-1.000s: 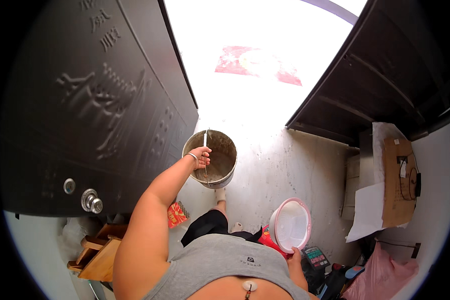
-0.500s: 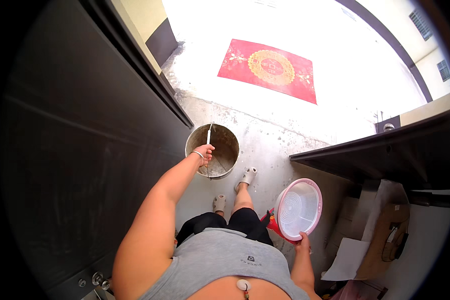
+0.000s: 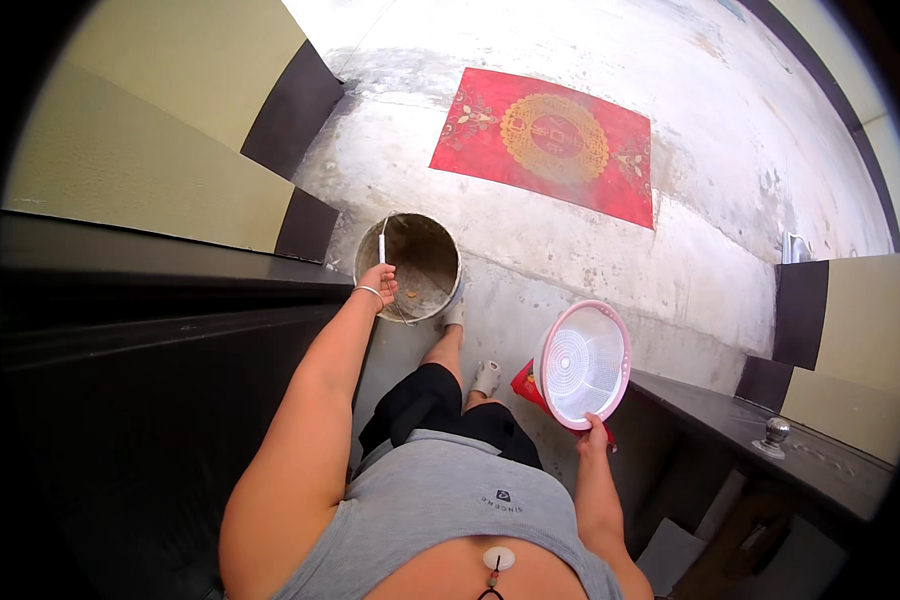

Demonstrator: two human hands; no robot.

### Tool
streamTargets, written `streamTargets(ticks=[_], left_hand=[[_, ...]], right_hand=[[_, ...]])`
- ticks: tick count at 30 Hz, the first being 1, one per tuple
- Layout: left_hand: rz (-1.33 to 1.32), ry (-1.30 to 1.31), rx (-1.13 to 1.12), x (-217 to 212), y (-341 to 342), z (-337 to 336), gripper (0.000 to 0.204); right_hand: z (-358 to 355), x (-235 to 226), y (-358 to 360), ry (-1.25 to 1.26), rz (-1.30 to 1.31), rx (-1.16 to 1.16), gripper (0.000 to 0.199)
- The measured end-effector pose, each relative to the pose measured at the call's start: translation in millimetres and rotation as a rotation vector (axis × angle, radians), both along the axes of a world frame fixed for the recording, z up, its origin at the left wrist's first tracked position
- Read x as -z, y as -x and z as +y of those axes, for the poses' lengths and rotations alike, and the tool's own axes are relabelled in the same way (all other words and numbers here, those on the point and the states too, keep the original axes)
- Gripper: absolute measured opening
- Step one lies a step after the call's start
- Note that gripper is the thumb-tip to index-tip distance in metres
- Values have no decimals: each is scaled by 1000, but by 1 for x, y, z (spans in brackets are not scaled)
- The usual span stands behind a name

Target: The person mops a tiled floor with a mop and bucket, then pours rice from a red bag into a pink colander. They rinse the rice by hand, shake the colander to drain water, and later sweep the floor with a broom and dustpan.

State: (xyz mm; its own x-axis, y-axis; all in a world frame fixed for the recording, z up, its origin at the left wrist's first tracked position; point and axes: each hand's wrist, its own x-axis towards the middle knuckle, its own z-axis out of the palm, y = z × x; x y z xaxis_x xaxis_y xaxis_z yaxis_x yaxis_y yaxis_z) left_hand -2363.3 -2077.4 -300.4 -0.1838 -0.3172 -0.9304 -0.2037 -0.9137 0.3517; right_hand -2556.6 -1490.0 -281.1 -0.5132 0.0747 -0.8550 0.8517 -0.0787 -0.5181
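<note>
My left hand (image 3: 378, 284) is closed round the wire handle of a grey-stained bucket (image 3: 430, 262), near the handle's white grip (image 3: 381, 248). The bucket hangs out in front of me, its dirty inside showing a small bit of something brownish near the bottom. At my right side, my right hand (image 3: 593, 436) grips the rim of a colander (image 3: 582, 362) with a pink edge and a whitish perforated bowl, tilted so its inside faces up and right. Behind the colander a red item (image 3: 528, 384) sticks out; its kind is mostly hidden, and I cannot tell whether the same hand holds it.
A dark door (image 3: 170, 400) stands close on my left, and another dark door panel (image 3: 740, 425) with a round knob (image 3: 773, 436) on my right. Ahead, a red mat (image 3: 545, 145) with a gold round pattern lies on the concrete floor (image 3: 700, 280). Yellow-and-dark walls (image 3: 200, 120) flank the doorway.
I have stepped forward between the doors, and the wall beside the doorway has come into view on the left. The bucket and the colander have moved along with my hands, both still held.
</note>
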Motion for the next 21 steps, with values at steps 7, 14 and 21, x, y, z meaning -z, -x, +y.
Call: streamTargets(ticks=[7, 14, 21], left_hand=[[-75, 62, -141, 87, 38, -84, 16], [-113, 174, -450, 139, 66, -122, 11], [-218, 190, -705, 173, 80, -167, 17]], right_hand=[[-141, -5, 108, 16, 15, -124, 42], [-240, 5, 181, 19, -12, -300, 41], [-343, 9, 233, 25, 5, -479, 43]])
